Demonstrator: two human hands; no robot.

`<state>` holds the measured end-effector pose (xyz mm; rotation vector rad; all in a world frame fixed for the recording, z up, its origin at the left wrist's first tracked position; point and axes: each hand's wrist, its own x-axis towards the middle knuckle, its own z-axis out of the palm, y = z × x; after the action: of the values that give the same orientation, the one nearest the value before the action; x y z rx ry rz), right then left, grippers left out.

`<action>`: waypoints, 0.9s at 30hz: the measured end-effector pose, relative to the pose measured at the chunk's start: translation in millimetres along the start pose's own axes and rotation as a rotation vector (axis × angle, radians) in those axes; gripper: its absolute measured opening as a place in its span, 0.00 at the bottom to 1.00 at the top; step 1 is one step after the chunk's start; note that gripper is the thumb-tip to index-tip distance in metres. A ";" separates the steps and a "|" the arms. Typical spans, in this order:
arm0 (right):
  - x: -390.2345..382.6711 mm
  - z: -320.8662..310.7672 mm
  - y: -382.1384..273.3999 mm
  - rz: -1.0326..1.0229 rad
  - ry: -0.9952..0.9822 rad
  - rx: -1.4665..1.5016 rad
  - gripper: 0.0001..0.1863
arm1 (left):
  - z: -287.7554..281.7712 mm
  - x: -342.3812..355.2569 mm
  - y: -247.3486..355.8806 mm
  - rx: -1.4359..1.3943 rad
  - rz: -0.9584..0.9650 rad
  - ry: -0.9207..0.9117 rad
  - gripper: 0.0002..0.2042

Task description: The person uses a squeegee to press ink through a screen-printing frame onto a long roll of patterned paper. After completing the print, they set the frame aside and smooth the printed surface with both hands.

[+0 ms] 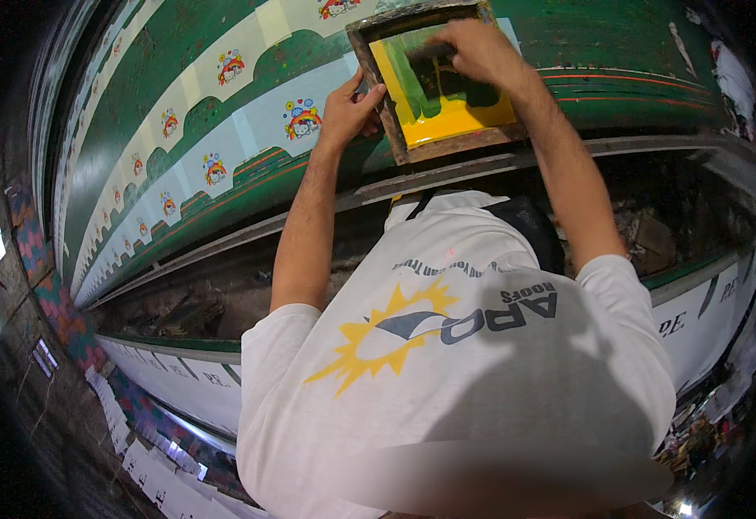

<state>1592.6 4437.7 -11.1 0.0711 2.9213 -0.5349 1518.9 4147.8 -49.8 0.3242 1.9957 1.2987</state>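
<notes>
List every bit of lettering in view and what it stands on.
White T-shirt: large dark lettering beside a yellow sun, plus a smaller curved line; wording not copied.
White panels, right and lower left: repeated dark letters, not copied; the farthest too small to read.
Pale sheets: colourful pictures; any lettering too small to read.
Wooden frame: none visible.
</notes>
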 end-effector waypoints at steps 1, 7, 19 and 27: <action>-19.1 0.9 -7.6 -0.014 0.025 0.031 0.26 | -0.1 0.8 -0.4 0.011 0.005 0.002 0.41; -123.2 16.4 -52.0 0.055 0.081 0.155 0.33 | -1.3 1.7 -2.3 0.041 0.016 0.008 0.42; -132.6 23.3 -65.4 0.076 0.181 0.102 0.30 | -0.2 -5.2 4.0 -0.009 0.000 -0.014 0.39; -116.3 9.1 -70.7 0.047 0.186 0.165 0.32 | -4.3 -2.7 4.2 0.059 0.055 -0.024 0.40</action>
<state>1703.1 4366.5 25.6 0.2216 3.0383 -0.8014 1517.2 4145.2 -44.0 0.4235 2.0208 1.2655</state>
